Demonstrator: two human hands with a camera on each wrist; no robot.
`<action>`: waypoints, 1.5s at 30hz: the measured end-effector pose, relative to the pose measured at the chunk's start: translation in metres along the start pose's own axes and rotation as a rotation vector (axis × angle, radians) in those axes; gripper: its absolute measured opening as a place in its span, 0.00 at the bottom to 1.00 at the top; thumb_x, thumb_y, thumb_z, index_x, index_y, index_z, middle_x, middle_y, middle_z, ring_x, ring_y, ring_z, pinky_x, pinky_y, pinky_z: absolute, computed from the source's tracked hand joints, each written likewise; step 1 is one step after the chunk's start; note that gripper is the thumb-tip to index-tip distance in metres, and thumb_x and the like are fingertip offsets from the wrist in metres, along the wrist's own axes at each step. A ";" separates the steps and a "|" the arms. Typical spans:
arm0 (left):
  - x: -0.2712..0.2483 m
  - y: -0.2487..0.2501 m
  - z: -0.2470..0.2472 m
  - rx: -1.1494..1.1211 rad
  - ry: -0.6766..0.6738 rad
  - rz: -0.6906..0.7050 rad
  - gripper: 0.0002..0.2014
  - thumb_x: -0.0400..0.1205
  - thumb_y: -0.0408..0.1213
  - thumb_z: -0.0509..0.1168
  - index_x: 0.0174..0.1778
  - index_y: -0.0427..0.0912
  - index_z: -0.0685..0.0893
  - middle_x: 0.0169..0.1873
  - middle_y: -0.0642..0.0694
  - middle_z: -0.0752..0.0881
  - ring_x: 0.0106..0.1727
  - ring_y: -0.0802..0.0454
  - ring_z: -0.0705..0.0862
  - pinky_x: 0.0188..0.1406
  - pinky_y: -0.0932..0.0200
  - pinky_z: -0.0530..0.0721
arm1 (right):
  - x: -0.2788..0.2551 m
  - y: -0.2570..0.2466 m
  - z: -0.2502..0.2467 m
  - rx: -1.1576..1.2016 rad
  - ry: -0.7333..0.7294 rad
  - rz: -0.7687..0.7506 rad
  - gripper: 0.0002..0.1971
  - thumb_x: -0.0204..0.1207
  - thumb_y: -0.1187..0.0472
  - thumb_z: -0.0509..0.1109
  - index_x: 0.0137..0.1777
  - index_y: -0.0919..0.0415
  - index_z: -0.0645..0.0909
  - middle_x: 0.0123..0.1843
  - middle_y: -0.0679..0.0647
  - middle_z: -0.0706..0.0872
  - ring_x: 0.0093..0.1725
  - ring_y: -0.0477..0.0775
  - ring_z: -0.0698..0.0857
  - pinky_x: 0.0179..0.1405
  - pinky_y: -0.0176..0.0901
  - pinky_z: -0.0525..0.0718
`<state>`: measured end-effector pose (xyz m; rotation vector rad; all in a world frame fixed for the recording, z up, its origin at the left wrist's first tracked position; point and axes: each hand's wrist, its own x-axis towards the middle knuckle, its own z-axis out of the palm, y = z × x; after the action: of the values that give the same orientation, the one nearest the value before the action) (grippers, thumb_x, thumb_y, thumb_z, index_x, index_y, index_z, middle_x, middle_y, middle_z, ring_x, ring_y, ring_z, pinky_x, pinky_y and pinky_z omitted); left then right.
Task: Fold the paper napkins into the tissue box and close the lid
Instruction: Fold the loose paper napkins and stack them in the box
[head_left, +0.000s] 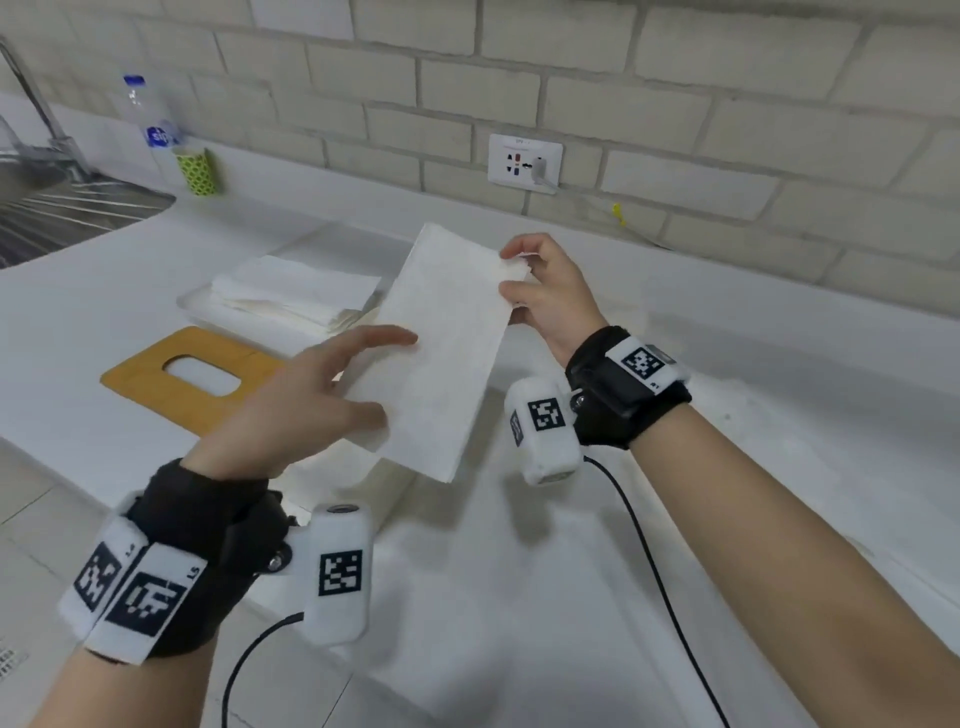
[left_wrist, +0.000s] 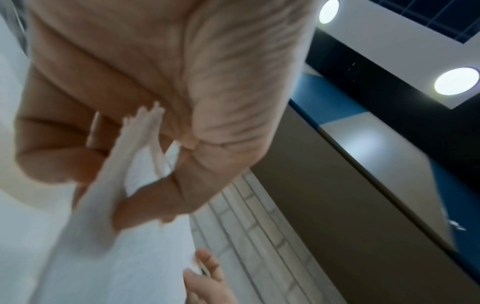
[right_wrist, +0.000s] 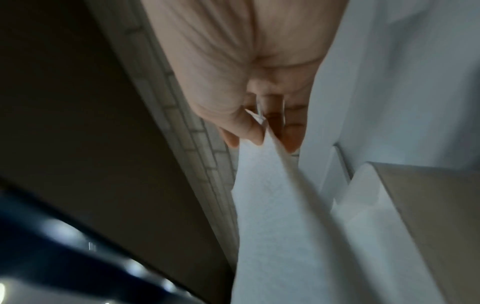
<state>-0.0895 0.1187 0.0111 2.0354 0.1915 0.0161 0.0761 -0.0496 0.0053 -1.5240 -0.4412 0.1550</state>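
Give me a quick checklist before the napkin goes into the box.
1. Right hand pinches the napkin's far end: ok.
2. Left hand holds the near end between thumb and fingers: ok.
3. Napkin folded, held clear of the counter: ok.
4. Lid off, lying flat beside the stack: ok.
5. Stack neat on its tray: ok.
6. Box open and its room inside: cannot tell, it is hidden behind the napkin and the left hand.

A person holds a napkin (head_left: 441, 353) above the counter (head_left: 597, 545); left of it lies the lid (head_left: 192, 374), behind the lid the napkin stack (head_left: 296, 291), farther left the sink (head_left: 57, 208).
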 end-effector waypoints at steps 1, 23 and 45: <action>0.000 -0.004 -0.007 0.001 0.031 -0.048 0.28 0.61 0.35 0.69 0.53 0.70 0.83 0.52 0.57 0.87 0.50 0.54 0.86 0.55 0.54 0.85 | 0.004 0.002 0.009 -0.093 -0.010 -0.010 0.18 0.72 0.81 0.58 0.42 0.55 0.76 0.49 0.50 0.78 0.39 0.51 0.80 0.29 0.41 0.83; 0.028 -0.042 -0.005 0.904 -0.032 -0.279 0.19 0.81 0.34 0.62 0.68 0.49 0.80 0.70 0.45 0.71 0.69 0.45 0.70 0.64 0.58 0.69 | 0.019 0.037 0.075 -1.310 -0.484 0.124 0.12 0.77 0.71 0.59 0.56 0.69 0.80 0.64 0.61 0.76 0.60 0.63 0.80 0.58 0.48 0.80; -0.001 0.031 0.031 0.570 -0.055 -0.050 0.14 0.84 0.43 0.61 0.64 0.62 0.78 0.57 0.63 0.81 0.51 0.65 0.81 0.47 0.69 0.73 | -0.032 0.020 -0.024 -1.249 -0.431 -0.105 0.18 0.80 0.59 0.58 0.70 0.57 0.72 0.70 0.54 0.72 0.69 0.55 0.71 0.65 0.47 0.69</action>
<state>-0.0836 0.0770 0.0248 2.5940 0.2306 -0.1397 0.0589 -0.0825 -0.0201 -2.6931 -1.0811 0.1246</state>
